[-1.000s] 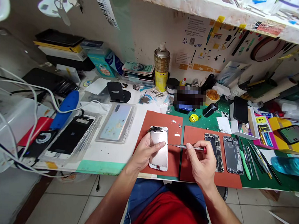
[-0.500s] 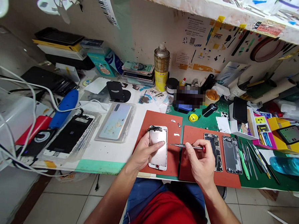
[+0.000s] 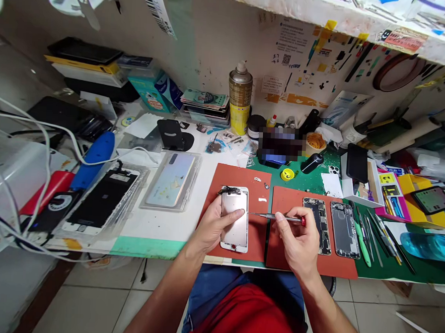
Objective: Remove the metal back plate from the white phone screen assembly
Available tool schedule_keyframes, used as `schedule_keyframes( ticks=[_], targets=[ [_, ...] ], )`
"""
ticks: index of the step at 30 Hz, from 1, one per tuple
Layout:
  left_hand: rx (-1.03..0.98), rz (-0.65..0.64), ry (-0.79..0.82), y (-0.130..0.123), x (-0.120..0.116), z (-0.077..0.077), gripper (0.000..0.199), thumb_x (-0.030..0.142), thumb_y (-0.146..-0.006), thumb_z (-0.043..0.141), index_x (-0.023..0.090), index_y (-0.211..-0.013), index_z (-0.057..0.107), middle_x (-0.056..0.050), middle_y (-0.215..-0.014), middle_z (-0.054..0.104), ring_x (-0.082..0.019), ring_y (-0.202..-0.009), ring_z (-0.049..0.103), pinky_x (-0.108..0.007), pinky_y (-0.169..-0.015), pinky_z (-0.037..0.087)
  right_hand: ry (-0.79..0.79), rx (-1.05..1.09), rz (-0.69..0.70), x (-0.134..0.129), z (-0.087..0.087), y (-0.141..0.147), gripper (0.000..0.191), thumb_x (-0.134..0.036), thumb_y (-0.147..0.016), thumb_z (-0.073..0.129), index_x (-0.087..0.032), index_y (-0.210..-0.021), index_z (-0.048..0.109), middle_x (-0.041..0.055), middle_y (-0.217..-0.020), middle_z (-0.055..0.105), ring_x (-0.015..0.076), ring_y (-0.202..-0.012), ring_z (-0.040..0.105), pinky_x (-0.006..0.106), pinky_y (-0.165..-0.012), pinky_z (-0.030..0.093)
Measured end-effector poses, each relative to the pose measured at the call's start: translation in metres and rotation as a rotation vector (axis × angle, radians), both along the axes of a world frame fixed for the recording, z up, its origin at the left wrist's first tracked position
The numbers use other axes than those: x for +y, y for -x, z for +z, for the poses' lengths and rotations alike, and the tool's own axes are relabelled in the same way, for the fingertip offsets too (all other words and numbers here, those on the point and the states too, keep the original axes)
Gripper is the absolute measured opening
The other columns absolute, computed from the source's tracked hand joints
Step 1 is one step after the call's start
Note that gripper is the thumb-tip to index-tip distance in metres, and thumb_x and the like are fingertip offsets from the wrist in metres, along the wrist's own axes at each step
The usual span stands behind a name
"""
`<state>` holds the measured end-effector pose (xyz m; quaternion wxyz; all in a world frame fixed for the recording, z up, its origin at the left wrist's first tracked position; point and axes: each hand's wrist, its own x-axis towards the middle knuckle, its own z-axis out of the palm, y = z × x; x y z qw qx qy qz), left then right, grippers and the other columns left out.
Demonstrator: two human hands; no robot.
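Phone display assembly point(image 3: 237, 232) — a white-framed screen lying with its metal backplate up — sits on a reddish silicone mat point(image 3: 256, 238), its long axis running straight away from the person, with a bunch of ribbon cables point(image 3: 229, 190) at the far end and a small round button point(image 3: 233, 247) at the near end. The person's left hand point(image 3: 217, 226) is the closer of the two: it grips the panel's left edge, fingers laid across the plate. The right hand point(image 3: 297, 237) stands apart on the other side, pinching a red-capped precision screwdriver point(image 3: 275, 217) whose shaft points left, roughly crosswise to the panel, its tip just beside the plate's right edge and close to the left fingertips. Nothing stands between tip and panel. To the right, a second reddish mat point(image 3: 336, 268) carries an opened phone housing with its logic board point(image 3: 317, 226) and an emptier rear housing point(image 3: 344, 230) — both well clear of the hands. Farther right, a green-handled spudger point(image 3: 363, 251) and tweezers point(image 3: 375, 244) lie on a green work mat point(image 3: 426, 271). To the left, a black screen panel point(image 3: 101, 200) rests in a clear tray point(image 3: 128, 216).
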<state>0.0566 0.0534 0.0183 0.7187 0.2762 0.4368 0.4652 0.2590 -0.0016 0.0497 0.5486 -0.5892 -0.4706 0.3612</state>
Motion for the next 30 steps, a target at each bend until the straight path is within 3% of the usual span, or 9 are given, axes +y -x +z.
schedule_keyframes(
  ticks=[4,8,11,18,24,30],
  targets=[
    [-0.003,0.003,-0.003,0.0,0.0,0.0,0.051,0.033,-0.067,0.101,0.019,-0.106,0.07,0.001,-0.093,0.072,-0.012,-0.081,0.065,-0.021,-0.074,0.054,-0.028,0.024,0.006,0.0,-0.001,0.001,0.027,-0.038,-0.096,0.079,-0.025,-0.099,0.056,0.0004,-0.085,0.074,0.0162,-0.069,0.073,0.027,-0.064,0.06],
    [-0.002,0.008,-0.001,0.0,0.0,-0.001,0.051,0.033,-0.067,0.101,0.02,-0.106,0.071,0.001,-0.093,0.072,-0.013,-0.083,0.065,-0.022,-0.075,0.054,-0.023,0.038,-0.015,0.001,-0.003,0.002,0.025,-0.036,-0.097,0.079,-0.026,-0.098,0.056,-0.0029,-0.077,0.071,0.0141,-0.063,0.071,0.024,-0.06,0.058],
    [0.003,0.011,-0.004,0.0,0.0,0.0,0.05,0.034,-0.068,0.101,0.02,-0.105,0.072,0.001,-0.092,0.072,-0.013,-0.083,0.065,-0.021,-0.074,0.054,-0.026,0.073,-0.003,0.001,-0.003,0.003,0.023,-0.036,-0.098,0.077,-0.026,-0.103,0.057,-0.0016,-0.082,0.073,0.0159,-0.07,0.075,0.026,-0.066,0.061],
    [0.004,0.023,0.001,0.0,0.0,-0.001,0.05,0.033,-0.069,0.1,0.02,-0.108,0.072,-0.001,-0.098,0.074,-0.014,-0.086,0.069,-0.022,-0.077,0.057,0.014,0.056,-0.069,-0.003,-0.003,0.001,0.025,-0.042,-0.098,0.076,-0.026,-0.106,0.058,-0.0021,-0.079,0.071,0.0166,-0.067,0.073,0.027,-0.063,0.059],
    [-0.05,0.078,0.043,0.002,0.002,-0.002,0.054,0.037,-0.077,0.095,0.025,-0.122,0.067,-0.004,-0.109,0.076,-0.021,-0.09,0.076,-0.033,-0.081,0.064,-0.03,-0.237,-0.123,0.005,-0.006,0.004,0.021,-0.041,-0.101,0.071,-0.025,-0.109,0.059,0.0013,-0.086,0.074,0.0178,-0.073,0.075,0.028,-0.064,0.059],
    [0.049,0.074,0.006,-0.007,0.015,0.008,0.054,0.044,-0.082,0.09,0.023,-0.126,0.065,-0.01,-0.121,0.077,-0.032,-0.108,0.077,-0.048,-0.095,0.064,-0.145,-0.442,-0.003,0.022,-0.017,0.014,0.012,-0.032,-0.108,0.057,-0.023,-0.117,0.057,0.0077,-0.101,0.077,0.0218,-0.088,0.078,0.032,-0.074,0.063]
  ],
)
